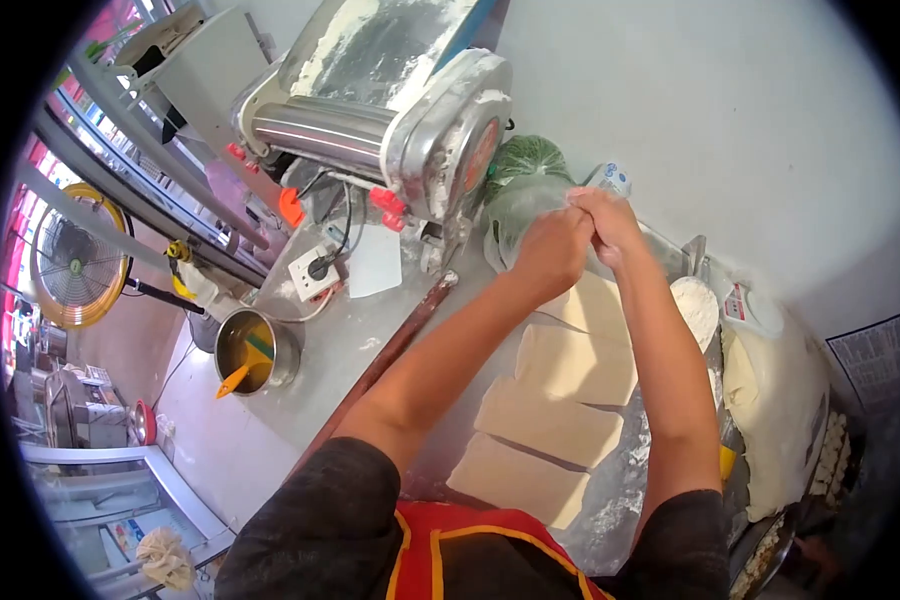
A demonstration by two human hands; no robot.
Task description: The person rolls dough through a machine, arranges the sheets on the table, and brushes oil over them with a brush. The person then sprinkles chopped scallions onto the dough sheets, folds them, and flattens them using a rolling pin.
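Note:
Both arms reach forward over the counter. My left hand is closed on the gathered top of a clear plastic bag with green contents. Beside it, my right hand is closed too, fingers pinched on the same bag's top. A second green bundle in plastic sits just behind, against the wall. Below my hands, several flat dough sheets lie in a row on the floured counter, slightly overlapping or close together. The bag's lower part is partly hidden by my left hand.
A dough roller machine stands at the back left, near a power socket. A long wooden rod lies left of the dough. Further left is a metal pot with a brush. At the right are a flour bowl and covered dough.

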